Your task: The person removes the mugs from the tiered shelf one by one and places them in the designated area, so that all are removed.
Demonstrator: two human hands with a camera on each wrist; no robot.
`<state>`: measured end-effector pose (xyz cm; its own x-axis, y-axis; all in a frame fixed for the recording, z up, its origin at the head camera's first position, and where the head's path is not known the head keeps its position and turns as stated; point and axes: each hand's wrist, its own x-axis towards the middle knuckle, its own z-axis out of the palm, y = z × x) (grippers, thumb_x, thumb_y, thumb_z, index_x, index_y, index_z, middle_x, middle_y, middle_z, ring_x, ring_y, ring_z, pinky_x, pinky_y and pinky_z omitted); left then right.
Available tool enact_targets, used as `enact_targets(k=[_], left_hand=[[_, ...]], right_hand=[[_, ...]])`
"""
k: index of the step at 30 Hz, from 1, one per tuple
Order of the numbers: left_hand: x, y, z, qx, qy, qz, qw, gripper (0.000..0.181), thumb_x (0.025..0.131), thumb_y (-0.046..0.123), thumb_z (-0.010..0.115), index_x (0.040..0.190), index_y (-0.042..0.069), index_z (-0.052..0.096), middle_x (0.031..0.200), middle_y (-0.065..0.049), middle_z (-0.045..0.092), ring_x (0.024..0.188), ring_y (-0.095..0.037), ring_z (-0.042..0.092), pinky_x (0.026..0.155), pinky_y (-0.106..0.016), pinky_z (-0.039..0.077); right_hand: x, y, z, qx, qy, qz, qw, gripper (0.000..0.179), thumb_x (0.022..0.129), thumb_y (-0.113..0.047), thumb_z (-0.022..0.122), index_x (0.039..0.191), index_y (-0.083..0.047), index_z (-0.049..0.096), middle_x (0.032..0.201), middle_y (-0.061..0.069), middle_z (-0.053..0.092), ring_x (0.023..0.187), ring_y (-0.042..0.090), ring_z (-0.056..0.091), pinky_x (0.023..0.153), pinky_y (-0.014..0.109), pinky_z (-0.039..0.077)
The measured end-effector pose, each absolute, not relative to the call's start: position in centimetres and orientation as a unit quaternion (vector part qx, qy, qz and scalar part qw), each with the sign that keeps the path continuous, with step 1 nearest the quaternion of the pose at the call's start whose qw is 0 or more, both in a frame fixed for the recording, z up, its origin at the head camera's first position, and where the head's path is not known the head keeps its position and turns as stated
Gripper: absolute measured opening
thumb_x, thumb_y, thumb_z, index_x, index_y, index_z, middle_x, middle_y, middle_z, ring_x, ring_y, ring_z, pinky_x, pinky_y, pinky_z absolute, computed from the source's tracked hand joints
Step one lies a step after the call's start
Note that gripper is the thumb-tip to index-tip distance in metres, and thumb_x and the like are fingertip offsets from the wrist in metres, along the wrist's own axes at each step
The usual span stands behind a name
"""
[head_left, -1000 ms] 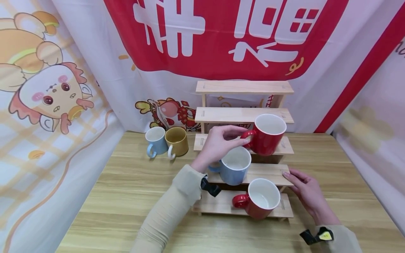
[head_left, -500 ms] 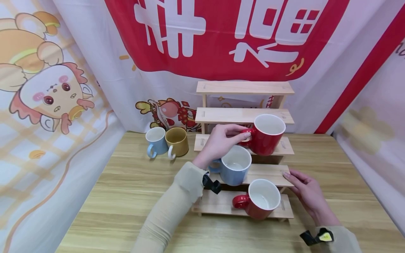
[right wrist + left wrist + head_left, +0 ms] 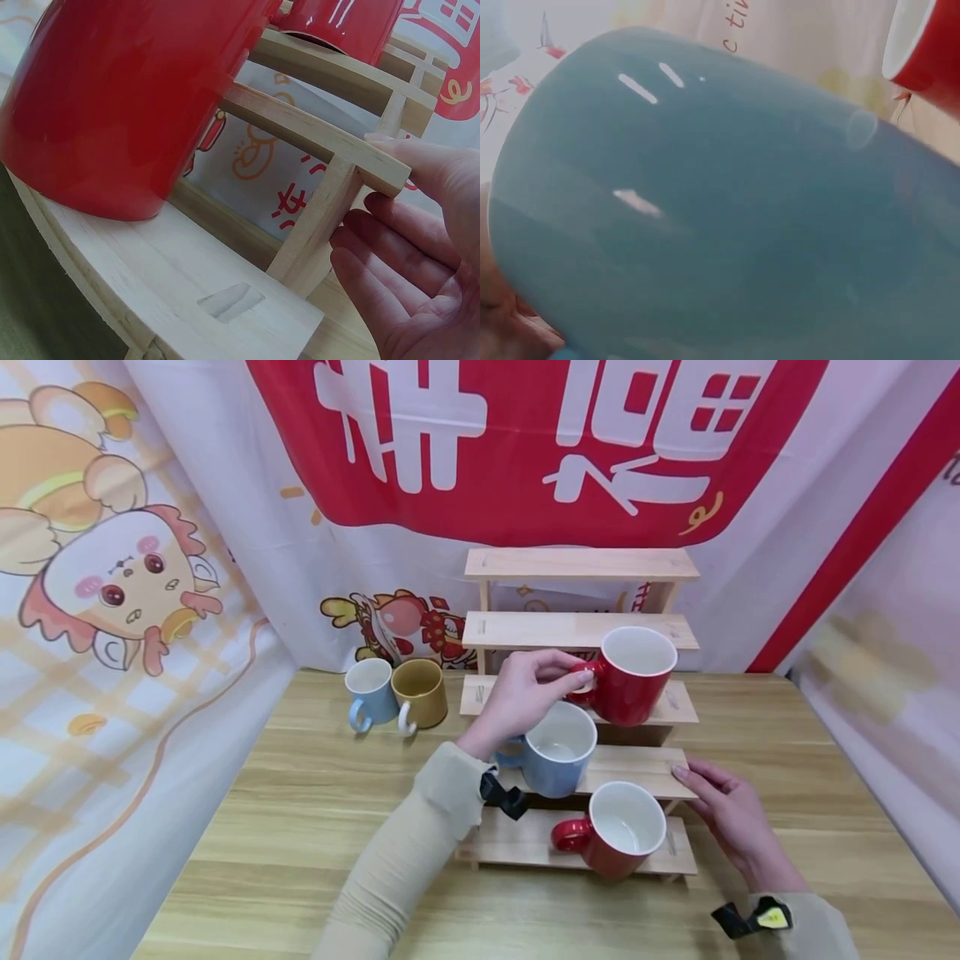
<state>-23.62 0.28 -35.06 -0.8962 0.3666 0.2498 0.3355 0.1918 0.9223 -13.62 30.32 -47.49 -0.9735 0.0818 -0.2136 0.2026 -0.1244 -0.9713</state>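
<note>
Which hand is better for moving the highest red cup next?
Probably the left hand: it has hold of that red cup. The right hand seems better left where it is, gripping the wooden rack at its right edge, lower down and apart from the cup.

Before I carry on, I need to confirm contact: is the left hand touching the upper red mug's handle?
Touching. The head view shows it: the left hand pinches the handle of the upper red mug between thumb and fingers.

Pale cloth (image 3: 795, 45) reading perhaps “c tin” (image 3: 736, 24), red panel (image 3: 513, 485) with white characters (image 3: 663, 487)
</note>
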Motion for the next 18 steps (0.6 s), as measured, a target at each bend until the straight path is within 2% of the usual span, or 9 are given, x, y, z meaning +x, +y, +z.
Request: enact_targets(k=[4, 10, 18], left_hand=[[-23.4, 0.3, -34.8, 0.223, 0.766, 0.603, 0.004, 0.019, 0.094, 0.028, 0.077, 0.108, 0.015, 0.078, 0.095, 0.01, 0.076, 0.09, -0.005, 0.072, 0.087, -0.027, 0.057], [-22.7, 0.1, -34.3, 0.212, 0.738, 0.641, -0.011, 0.017, 0.094, 0.022, 0.077, 0.108, 0.013, 0.077, 0.099, 0.005, 0.077, 0.09, -0.01, 0.073, 0.075, -0.029, 0.062], [-21.5, -0.5, -33.2, 0.217, 0.695, 0.685, -0.03, 0.021, 0.092, 0.016, 0.078, 0.11, 0.006, 0.076, 0.103, -0.002, 0.077, 0.092, -0.016, 0.074, 0.076, -0.034, 0.063]], right_hand=[[-13.7, 30.3, -47.4, 0.105, 0.658, -0.744, 0.038, 0.017, 0.098, -0.024, 0.073, 0.115, -0.026, 0.076, 0.109, -0.014, 0.069, 0.1, 0.003, 0.067, 0.087, 0.02, 0.056], [-13.7, 30.2, -47.7, 0.095, 0.652, -0.751, 0.035, 0.014, 0.099, -0.02, 0.071, 0.111, -0.025, 0.077, 0.109, -0.012, 0.07, 0.1, 0.005, 0.068, 0.087, 0.021, 0.057], [-13.8, 30.3, -47.7, 0.098, 0.653, -0.751, 0.034, 0.013, 0.099, -0.019, 0.071, 0.107, -0.028, 0.077, 0.107, -0.012, 0.071, 0.099, 0.005, 0.068, 0.086, 0.021, 0.057]])
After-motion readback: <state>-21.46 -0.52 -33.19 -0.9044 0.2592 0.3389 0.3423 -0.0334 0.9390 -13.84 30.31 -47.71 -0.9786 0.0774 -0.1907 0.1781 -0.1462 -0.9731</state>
